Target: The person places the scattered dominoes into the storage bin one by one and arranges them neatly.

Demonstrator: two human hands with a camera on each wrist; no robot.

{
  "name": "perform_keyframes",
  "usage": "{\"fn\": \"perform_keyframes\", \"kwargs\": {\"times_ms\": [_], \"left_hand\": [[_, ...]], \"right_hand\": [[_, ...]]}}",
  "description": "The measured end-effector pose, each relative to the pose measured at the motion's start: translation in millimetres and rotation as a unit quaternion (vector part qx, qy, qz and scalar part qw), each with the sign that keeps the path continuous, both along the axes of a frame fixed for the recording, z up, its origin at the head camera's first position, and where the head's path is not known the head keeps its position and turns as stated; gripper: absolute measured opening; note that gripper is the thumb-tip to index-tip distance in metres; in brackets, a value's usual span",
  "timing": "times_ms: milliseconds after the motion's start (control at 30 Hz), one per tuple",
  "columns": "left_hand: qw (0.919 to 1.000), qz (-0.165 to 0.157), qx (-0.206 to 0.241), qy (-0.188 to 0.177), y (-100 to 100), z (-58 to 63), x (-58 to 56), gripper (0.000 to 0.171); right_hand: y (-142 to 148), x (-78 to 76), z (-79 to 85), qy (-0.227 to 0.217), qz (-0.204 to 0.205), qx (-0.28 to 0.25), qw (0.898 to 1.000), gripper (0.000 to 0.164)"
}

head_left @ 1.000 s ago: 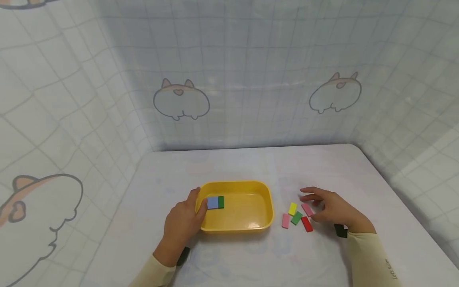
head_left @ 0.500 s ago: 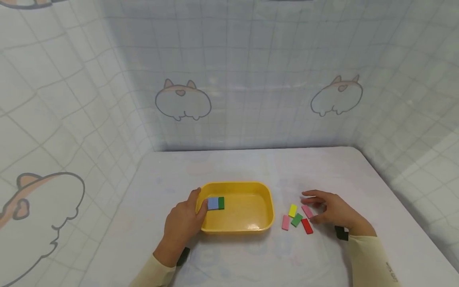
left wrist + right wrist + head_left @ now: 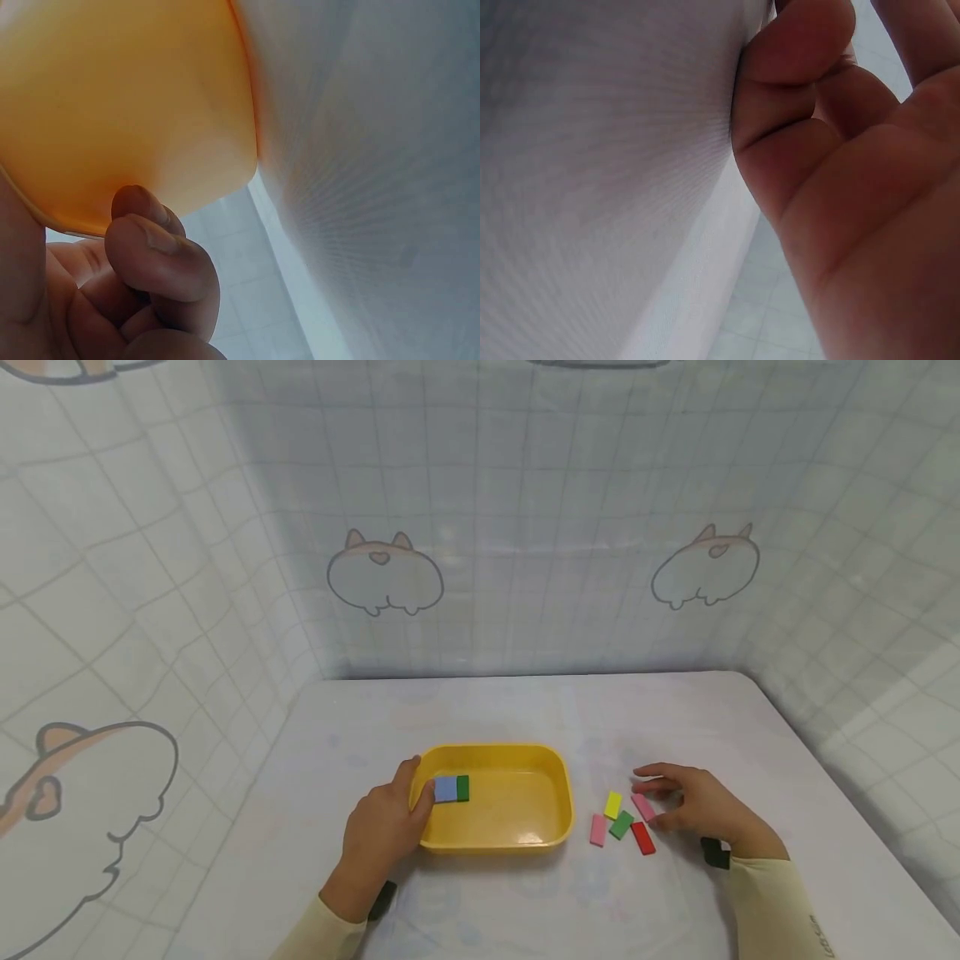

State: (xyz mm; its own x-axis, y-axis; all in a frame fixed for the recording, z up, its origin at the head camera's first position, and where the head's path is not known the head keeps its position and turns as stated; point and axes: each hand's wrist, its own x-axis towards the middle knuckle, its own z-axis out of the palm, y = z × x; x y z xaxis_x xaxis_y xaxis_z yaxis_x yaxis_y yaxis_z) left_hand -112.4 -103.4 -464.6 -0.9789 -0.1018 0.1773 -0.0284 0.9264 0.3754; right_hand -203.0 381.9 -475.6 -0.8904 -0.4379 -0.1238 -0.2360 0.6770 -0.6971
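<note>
At the left end of a yellow tray, my left hand grips the rim, thumb over the inside and fingers outside. The left wrist view shows curled fingertips against the tray's wall. Inside the tray, by my thumb, lie a blue tile and a dark green tile. My right hand hovers low over the table, fingers loosely bent, with the thumb tip right at the lower end of a pink tile. In the right wrist view its fingers are close to the tabletop, and no tile shows there.
Between tray and right hand lie a yellow tile, a green tile, a red tile and a second pink tile. A patterned sheet walls the white table at the back and sides.
The head view has tilted up slightly, so everything sits a little lower. My right fingertips have come marginally closer to the pink tile. My left hand keeps its place on the tray.
</note>
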Motion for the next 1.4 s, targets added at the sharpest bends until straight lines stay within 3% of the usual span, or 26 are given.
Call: {"fn": "perform_keyframes", "kwargs": {"times_ms": [200, 800, 1400], "left_hand": [[0.9999, -0.005, 0.000, 0.016, -1.3, -1.5, 0.6, 0.055], [0.9999, -0.002, 0.005, 0.010, -1.3, 0.5, 3.6, 0.055], [1.0000, -0.002, -0.007, -0.004, -1.2, -0.7, 1.1, 0.056]], "right_hand": [[1.9, -1.1, 0.2, 0.012, 0.006, 0.002, 1.000, 0.073], [1.3, 0.4, -0.9, -0.013, -0.002, -0.013, 1.000, 0.071], [-1.2, 3.2, -2.3, 0.016, -0.009, 0.007, 1.000, 0.068]]}}
